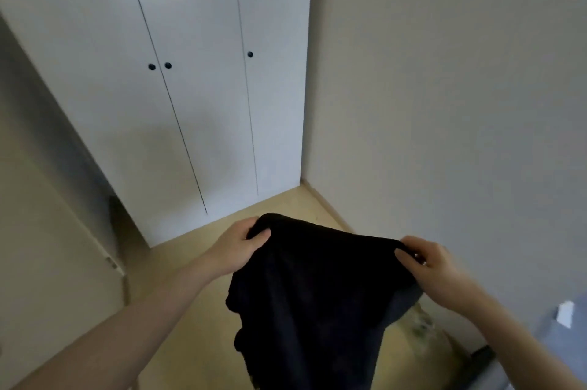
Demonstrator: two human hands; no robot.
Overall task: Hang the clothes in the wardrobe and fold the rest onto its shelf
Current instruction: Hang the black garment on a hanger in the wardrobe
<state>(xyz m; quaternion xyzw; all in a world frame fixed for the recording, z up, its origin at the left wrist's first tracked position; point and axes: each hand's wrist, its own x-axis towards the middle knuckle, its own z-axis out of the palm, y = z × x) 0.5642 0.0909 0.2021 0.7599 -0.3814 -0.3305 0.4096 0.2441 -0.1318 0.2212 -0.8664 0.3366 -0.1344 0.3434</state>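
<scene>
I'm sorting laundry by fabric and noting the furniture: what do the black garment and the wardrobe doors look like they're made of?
Black garment: soft, matte cloth, probably a knit or cotton; it drapes and bunches limply between the left hand and right hand. The weave is too dark to tell.
Wardrobe doors: smooth white panels, likely painted or laminated board, flat and without grain, with small dark round knobs.

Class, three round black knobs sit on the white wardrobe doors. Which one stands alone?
The right-hand round black knob; the other two knobs sit paired beside one door gap.

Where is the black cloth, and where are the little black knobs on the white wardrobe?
Black cloth garment (317, 278), head view, middle of the fabric.
Small round black knob (250, 54), head view, right white wardrobe door.
</scene>
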